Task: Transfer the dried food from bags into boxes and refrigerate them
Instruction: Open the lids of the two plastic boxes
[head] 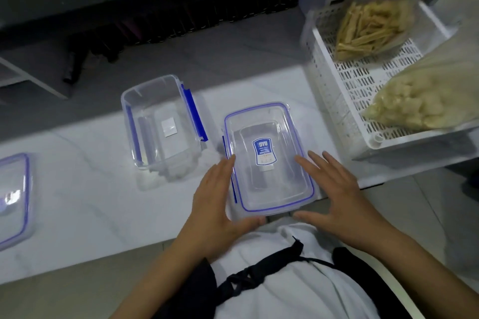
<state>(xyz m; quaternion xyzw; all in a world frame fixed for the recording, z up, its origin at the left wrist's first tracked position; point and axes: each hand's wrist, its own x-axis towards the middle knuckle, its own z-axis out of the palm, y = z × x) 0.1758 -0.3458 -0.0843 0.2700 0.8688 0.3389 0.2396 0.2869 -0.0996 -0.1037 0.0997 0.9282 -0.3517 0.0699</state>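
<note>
Both hands low over the near edge of the white marble-look tabletop, palms down, fingers straight and spread wide, holding nothing. Left hand at 9 o'clock of the lidded box, fingertips on or just beside its blue side clip, thumb reaching under the near rim. Right hand at 3 o'clock of the same box, fingers lying against its right edge, thumb pointing in toward the near corner; actual contact hard to confirm through the blur. Clear rigid plastic, rectangular with rounded corners, blue seal line round the lid, blue label in the middle, nothing visible inside. At 10 o'clock of it, well apart, an open box of the same plastic, blue clips hanging at its sides. At far 9 o'clock, a loose lid, cut by the frame. At 2 o'clock, a white perforated crate with two clear bags: tan dried sticks and pale lumpy pieces.
</note>
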